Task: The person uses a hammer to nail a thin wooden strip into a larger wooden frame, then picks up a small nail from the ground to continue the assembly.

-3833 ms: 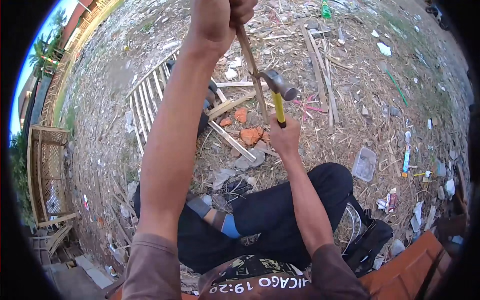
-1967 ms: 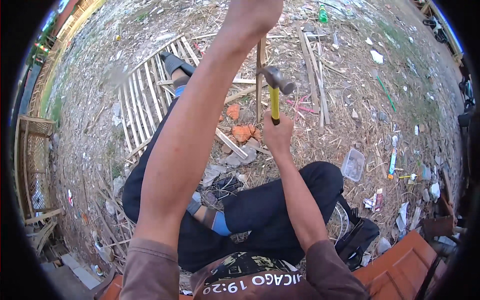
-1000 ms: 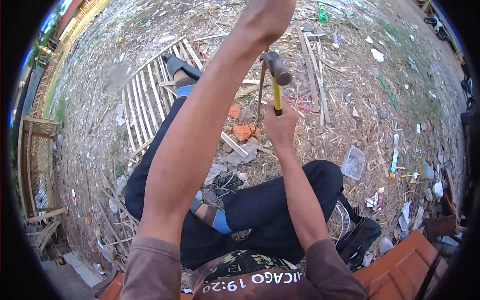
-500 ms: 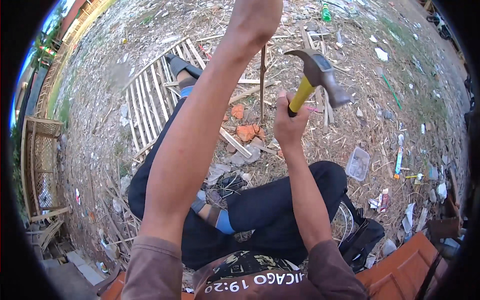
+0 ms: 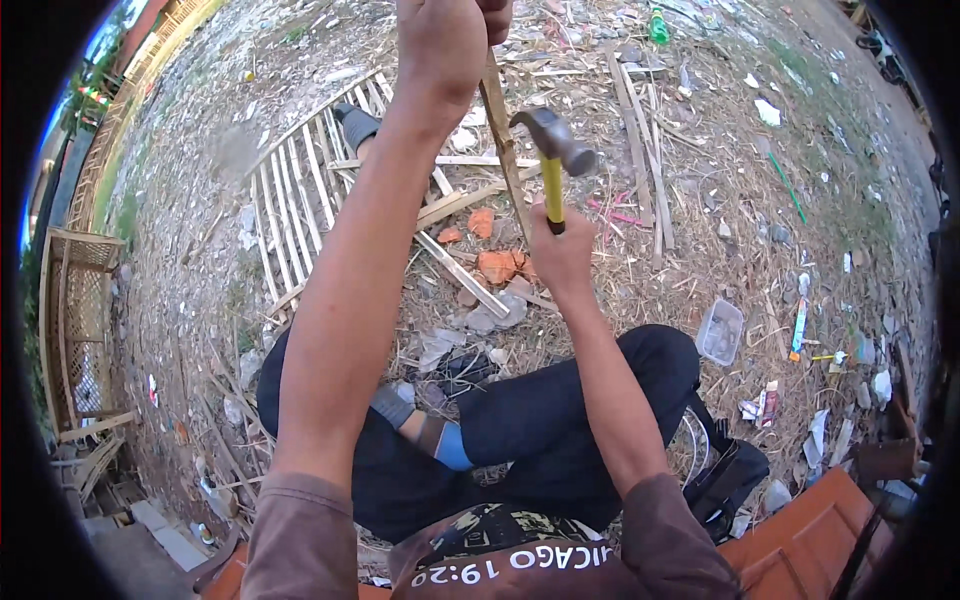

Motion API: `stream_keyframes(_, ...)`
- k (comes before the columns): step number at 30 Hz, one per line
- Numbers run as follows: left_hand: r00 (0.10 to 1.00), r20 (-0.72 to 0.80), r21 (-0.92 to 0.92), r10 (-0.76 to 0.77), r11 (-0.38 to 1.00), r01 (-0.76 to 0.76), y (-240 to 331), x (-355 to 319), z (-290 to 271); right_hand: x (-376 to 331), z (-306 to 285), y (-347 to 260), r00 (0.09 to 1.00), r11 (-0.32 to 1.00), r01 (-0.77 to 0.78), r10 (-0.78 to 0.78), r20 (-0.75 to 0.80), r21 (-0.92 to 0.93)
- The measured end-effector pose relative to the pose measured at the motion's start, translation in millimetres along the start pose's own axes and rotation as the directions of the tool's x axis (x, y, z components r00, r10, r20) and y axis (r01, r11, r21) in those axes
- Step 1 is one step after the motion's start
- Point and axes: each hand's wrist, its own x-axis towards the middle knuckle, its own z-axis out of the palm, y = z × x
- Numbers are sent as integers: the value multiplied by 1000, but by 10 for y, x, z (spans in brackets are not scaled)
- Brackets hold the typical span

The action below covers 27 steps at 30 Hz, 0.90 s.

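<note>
At the top of the view my left hand (image 5: 445,50) is closed around the upper end of a thin wooden slat (image 5: 503,135), which stands nearly upright on the ground in front of me. Closed round its dark lower grip, my right hand (image 5: 563,250) holds a claw hammer (image 5: 552,180) with a yellow handle and a metal head. The hammer's claw points left, close beside the slat; whether they touch I cannot tell. Broken orange brick pieces (image 5: 497,266) lie near the slat's foot, which my right hand partly hides.
My dark-trousered legs (image 5: 540,410) are folded on littered ground. A slatted wooden frame (image 5: 290,215) lies left of my left forearm. Loose wood strips (image 5: 640,150), a clear plastic tub (image 5: 720,332) and a black bag (image 5: 735,480) lie to the right. Orange boards (image 5: 810,530) are at lower right.
My left hand has shifted left, turning the slat so its broad side shows. My right hand has moved slightly left and down, bringing the hammer's head toward the slat.
</note>
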Motion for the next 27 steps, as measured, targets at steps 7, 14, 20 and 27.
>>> stream_keyframes(7,991,-125,102,43,994,-30,-108,21,-248,12,14,-187,995,979,-81,91,47,-190)
stream_keyframes(14,982,-172,100,73,993,-56,-134,64,-357,-7,11,142,995,971,-45,64,72,-236)
stream_keyframes(20,981,-173,14,90,996,-89,-163,42,-418,11,34,-403,997,997,-72,71,16,23)
stream_keyframes(27,955,-293,94,47,995,-20,-129,80,-409,-139,-19,272,994,946,-95,109,29,-309)
